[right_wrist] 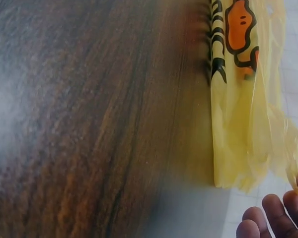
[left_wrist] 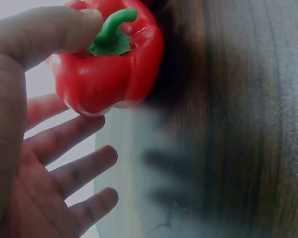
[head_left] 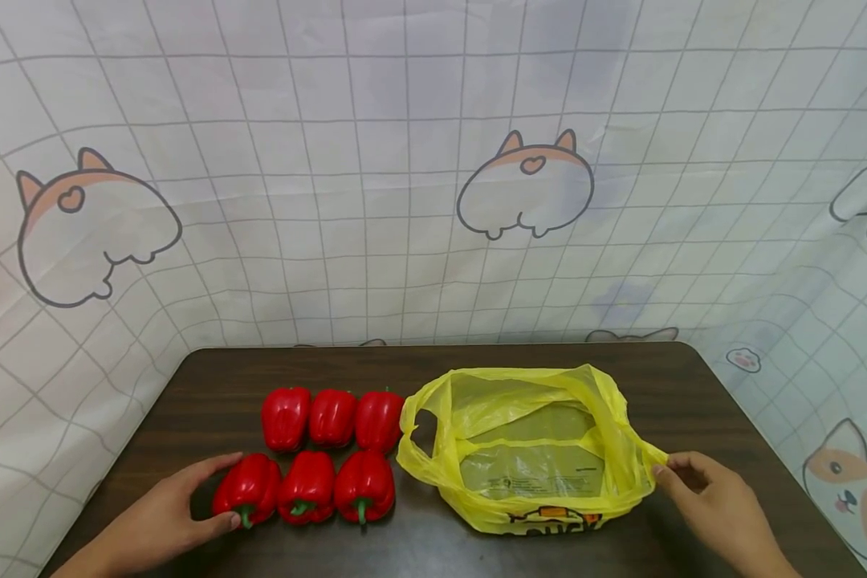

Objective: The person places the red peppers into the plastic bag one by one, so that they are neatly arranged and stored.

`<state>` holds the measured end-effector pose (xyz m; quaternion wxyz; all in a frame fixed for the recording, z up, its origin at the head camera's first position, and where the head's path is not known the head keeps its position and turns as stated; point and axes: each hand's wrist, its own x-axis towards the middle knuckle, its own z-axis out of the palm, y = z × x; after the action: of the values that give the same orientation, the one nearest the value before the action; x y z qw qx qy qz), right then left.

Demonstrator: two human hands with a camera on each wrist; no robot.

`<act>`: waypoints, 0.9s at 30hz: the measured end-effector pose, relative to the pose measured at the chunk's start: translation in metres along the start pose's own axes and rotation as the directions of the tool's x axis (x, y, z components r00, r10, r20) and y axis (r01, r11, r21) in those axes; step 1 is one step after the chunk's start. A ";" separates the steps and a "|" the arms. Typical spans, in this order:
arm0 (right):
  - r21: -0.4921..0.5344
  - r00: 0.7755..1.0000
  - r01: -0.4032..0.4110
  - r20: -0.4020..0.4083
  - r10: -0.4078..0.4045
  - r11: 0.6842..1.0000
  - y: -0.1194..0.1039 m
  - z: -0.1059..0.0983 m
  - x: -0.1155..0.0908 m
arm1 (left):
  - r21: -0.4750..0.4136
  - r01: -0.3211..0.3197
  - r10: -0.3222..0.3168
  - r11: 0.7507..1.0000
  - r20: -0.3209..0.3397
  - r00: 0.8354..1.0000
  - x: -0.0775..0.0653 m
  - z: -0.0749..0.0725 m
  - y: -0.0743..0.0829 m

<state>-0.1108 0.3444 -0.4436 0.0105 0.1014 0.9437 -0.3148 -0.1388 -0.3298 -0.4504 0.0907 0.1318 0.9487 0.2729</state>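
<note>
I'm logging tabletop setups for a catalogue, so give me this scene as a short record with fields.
Surface: dark wood-grain table
Backdrop: grid-patterned cloth with cartoon dogs
Produce: six red bell peppers, two rows of three
Near-row stems: green, toward the person
Container: yellow plastic carrier bag, right of the peppers, mouth open
Bag print: black lettering, orange drawing
Left hand: holds the near row's leftmost pepper between thumb and fingers
Right hand: pinches the bag's right edge
</note>
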 end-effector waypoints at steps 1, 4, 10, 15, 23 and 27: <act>0.003 1.000 0.002 -0.004 -0.002 1.000 0.000 0.000 0.000 | -0.009 -0.007 0.007 1.000 0.003 1.000 0.000 -0.001 0.000; 0.008 1.000 0.004 -0.020 -0.004 1.000 -0.001 0.002 0.000 | -0.050 -0.023 0.024 0.999 0.020 1.000 0.000 -0.003 -0.002; 0.025 0.999 0.004 -0.036 -0.004 1.000 -0.001 0.006 0.001 | -0.106 -0.044 0.051 0.993 0.065 0.997 0.001 -0.009 -0.006; 0.032 1.000 -0.012 -0.015 0.012 0.999 -0.002 0.005 0.001 | -0.080 -0.066 0.073 0.995 0.082 0.994 0.005 -0.014 -0.007; 0.023 0.999 -0.044 -0.011 0.045 0.999 -0.002 0.007 0.001 | -0.075 -0.082 0.088 0.994 0.080 0.993 0.010 -0.017 -0.008; 0.023 0.999 -0.048 -0.012 0.048 0.999 -0.003 0.007 0.002 | -0.129 -0.086 0.095 0.988 0.068 0.993 0.009 -0.016 -0.011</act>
<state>-0.1140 0.3383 -0.4475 0.0109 0.1261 0.9374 -0.3245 -0.1535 -0.3437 -0.4433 0.1215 0.1788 0.9186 0.3307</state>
